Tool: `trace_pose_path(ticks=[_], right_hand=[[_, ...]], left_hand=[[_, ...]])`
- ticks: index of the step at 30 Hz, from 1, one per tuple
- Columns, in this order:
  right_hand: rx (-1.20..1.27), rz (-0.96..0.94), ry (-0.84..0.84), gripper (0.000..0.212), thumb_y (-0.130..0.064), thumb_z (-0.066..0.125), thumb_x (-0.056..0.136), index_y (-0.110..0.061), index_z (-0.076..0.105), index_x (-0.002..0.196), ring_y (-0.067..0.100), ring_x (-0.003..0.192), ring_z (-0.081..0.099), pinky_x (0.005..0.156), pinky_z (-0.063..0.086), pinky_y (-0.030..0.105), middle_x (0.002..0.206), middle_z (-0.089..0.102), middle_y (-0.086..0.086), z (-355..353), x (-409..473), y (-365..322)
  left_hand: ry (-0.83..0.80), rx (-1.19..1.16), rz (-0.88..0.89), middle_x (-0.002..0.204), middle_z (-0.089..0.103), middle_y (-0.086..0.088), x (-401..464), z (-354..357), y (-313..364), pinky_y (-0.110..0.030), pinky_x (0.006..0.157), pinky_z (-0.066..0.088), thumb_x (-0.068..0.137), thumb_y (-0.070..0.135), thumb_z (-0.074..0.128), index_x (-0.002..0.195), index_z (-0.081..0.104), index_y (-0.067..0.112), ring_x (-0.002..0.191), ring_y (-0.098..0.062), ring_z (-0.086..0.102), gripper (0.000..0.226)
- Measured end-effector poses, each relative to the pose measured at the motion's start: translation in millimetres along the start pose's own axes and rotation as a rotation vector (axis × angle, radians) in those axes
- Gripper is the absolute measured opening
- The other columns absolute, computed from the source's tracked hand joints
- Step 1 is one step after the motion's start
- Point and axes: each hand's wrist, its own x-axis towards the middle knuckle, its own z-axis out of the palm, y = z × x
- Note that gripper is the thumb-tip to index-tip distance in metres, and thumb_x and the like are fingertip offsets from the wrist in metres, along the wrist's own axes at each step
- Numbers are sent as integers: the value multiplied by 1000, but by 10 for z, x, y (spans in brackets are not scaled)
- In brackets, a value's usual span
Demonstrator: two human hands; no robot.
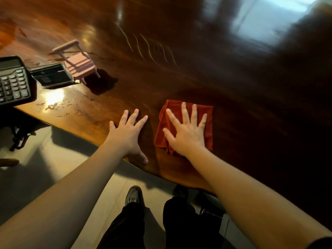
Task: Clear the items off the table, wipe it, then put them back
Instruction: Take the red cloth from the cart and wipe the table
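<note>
A folded red cloth (206,114) lies on the dark polished wooden table (197,60) near its front edge. My right hand (186,132) presses flat on the cloth with fingers spread. My left hand (128,133) rests flat on the bare wood just left of the cloth, fingers apart, holding nothing. At the left end of the table stand a small pink toy chair (77,62), a clear box with dark contents (53,76) and a black calculator (13,81).
The table's curved front edge (75,130) runs from left to lower right. Below it is pale tiled floor (53,168), with my dark trousers and a shoe (133,195). Wet streaks and glare show on the wood near the calculator.
</note>
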Motion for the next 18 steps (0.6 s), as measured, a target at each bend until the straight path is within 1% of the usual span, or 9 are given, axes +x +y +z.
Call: trace_pose_path(ticks=[3, 7, 11, 13, 16, 18], right_hand=[[9, -100, 0, 72, -78, 20, 90, -55, -5, 154, 38, 150, -23, 112, -14, 70, 169, -6, 4, 57, -236, -29], [12, -213, -6, 70, -76, 23, 94, -54, -1, 156, 37, 151, -19, 114, -12, 67, 170, -1, 5, 84, -556, 82], [9, -281, -57, 70, -78, 21, 93, -54, -1, 156, 34, 152, -20, 115, -10, 66, 170, -5, 4, 85, -860, 321], [20, -287, -92, 70, -80, 19, 92, -56, -3, 155, 32, 151, -23, 115, -14, 64, 170, -7, 3, 66, -966, 435], [51, -277, -160, 75, -87, 17, 86, -60, -8, 151, 28, 148, -31, 112, -25, 58, 169, -12, -1, -7, -993, 510], [85, -283, -206, 79, -91, 16, 81, -63, -10, 149, 27, 148, -31, 109, -29, 54, 168, -11, -4, -74, -945, 515]], left_hand=[[6, 6, -19, 167, -21, 1, -35, 3, 22, -68, 115, 10, 38, 85, 79, 155, -13, 41, 151, -31, -21, 156], [32, -13, -40, 168, -16, 0, -99, 15, 49, -66, 116, 12, 40, 82, 81, 157, -8, 39, 152, -30, -17, 153], [62, -28, -65, 169, -8, 0, -178, 41, 68, -63, 117, 15, 44, 84, 78, 158, -3, 38, 154, -30, -10, 147], [87, -35, -79, 169, -4, 0, -235, 68, 90, -62, 117, 16, 48, 83, 77, 157, -1, 39, 154, -30, -6, 142], [138, -53, -102, 170, -1, 1, -350, 113, 139, -60, 118, 17, 53, 82, 75, 157, 1, 39, 154, -28, -4, 135], [170, -80, -131, 170, 1, 0, -436, 122, 174, -59, 118, 19, 55, 84, 72, 158, 2, 38, 154, -27, -2, 132]])
